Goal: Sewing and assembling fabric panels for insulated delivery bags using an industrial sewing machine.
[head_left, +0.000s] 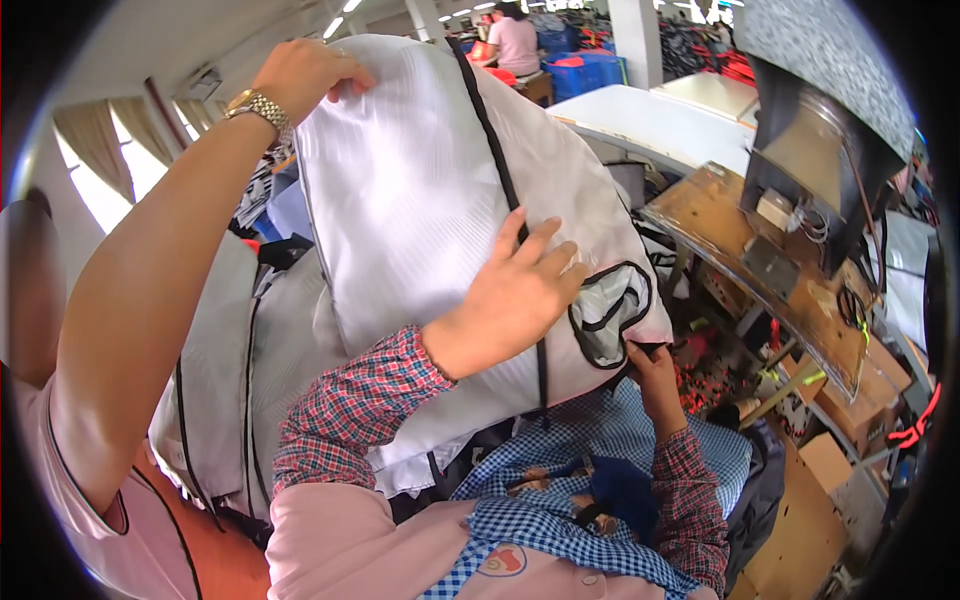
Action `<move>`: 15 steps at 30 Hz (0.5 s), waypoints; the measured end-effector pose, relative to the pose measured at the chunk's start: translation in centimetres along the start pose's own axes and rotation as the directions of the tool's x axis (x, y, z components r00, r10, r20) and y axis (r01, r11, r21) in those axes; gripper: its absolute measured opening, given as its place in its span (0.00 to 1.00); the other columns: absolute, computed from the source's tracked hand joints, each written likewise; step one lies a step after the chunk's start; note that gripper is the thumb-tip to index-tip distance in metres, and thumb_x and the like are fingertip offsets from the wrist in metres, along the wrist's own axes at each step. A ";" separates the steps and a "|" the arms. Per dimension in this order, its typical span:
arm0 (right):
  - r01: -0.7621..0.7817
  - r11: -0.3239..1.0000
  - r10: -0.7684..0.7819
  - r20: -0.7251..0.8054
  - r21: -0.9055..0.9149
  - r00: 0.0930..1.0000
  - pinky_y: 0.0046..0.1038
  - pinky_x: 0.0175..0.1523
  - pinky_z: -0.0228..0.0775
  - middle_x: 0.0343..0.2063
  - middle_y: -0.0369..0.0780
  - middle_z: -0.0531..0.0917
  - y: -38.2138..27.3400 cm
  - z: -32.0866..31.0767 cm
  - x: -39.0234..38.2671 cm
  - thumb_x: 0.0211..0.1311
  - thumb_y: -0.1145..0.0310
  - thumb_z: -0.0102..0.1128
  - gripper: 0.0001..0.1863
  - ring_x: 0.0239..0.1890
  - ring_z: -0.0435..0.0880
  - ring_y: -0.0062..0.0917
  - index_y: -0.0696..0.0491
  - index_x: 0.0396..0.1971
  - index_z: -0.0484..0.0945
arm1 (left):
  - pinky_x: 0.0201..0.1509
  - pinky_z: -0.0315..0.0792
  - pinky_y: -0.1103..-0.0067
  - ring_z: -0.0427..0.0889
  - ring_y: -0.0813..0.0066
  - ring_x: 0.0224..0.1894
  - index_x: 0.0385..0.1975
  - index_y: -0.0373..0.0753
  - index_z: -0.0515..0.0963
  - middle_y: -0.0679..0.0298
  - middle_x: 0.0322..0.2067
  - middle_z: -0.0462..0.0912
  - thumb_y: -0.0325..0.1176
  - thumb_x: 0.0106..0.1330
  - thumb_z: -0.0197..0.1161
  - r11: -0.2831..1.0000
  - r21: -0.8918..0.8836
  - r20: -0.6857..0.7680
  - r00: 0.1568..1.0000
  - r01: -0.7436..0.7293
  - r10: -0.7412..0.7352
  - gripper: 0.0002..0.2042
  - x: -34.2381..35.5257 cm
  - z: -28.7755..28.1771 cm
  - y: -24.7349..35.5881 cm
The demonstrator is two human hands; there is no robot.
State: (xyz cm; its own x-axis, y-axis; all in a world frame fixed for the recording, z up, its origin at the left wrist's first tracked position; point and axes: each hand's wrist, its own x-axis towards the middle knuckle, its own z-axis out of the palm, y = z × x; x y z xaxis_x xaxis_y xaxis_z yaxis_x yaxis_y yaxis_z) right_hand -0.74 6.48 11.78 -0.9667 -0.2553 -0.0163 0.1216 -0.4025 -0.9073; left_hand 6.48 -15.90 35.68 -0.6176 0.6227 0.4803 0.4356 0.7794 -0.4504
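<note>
A large silvery-white sewn fabric piece with black piping is held up in front of me. My left hand lies on it with fingers spread, close to the black strip down its middle. At its lower right corner, my right hand pinches the edge below a black-bound opening. Part of that hand's grip is hidden by the fabric. A co-worker's hand, with a metal watch at the wrist, grips the top left edge of the same piece.
More white fabric with black piping hangs at the left, beside the co-worker. To the right stands a wooden workbench with a dark machine stand. A white table and blue bins are farther back. Cardboard boxes sit low at the right.
</note>
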 end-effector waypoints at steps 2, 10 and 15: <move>-0.033 0.992 0.032 -0.010 -0.123 0.999 0.18 0.41 0.68 0.41 0.33 0.82 0.6 1.5 0.5 0.60 0.62 0.64 0.18 0.38 0.79 0.15 0.52 0.49 0.75 | 0.66 0.54 0.51 0.67 0.55 0.61 0.45 0.41 0.78 0.60 0.49 0.77 0.34 0.58 0.64 0.999 0.019 -0.022 0.999 0.048 -0.047 0.15 -1.4 -0.3 -1.4; 0.424 0.612 -0.251 0.345 -0.667 0.905 0.32 0.57 0.69 0.49 0.44 0.81 0.3 4.6 -0.6 0.53 0.80 0.57 0.26 0.52 0.79 0.32 0.51 0.55 0.74 | 0.63 0.59 0.52 0.67 0.53 0.60 0.45 0.39 0.75 0.57 0.50 0.75 0.33 0.57 0.64 0.966 0.047 0.164 0.952 0.255 -0.260 0.16 -6.5 0.3 -5.4; 0.482 0.463 -0.347 0.348 -0.744 0.871 0.35 0.58 0.68 0.49 0.47 0.80 0.2 5.3 -0.8 0.50 0.81 0.53 0.28 0.52 0.77 0.41 0.50 0.55 0.75 | 0.43 0.73 0.68 0.79 0.57 0.36 0.38 0.35 0.77 0.56 0.32 0.79 0.28 0.50 0.62 0.916 -0.384 0.056 0.993 0.118 -0.104 0.14 -7.2 2.3 -2.0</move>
State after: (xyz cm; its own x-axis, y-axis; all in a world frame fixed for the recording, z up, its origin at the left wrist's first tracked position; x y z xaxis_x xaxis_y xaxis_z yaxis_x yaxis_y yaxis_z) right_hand 1.24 1.90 13.81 -0.8059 -0.3885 0.4467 -0.5767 0.3444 -0.7409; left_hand 8.53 -22.09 31.38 -0.6954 0.5336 0.4814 0.5776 0.8135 -0.0673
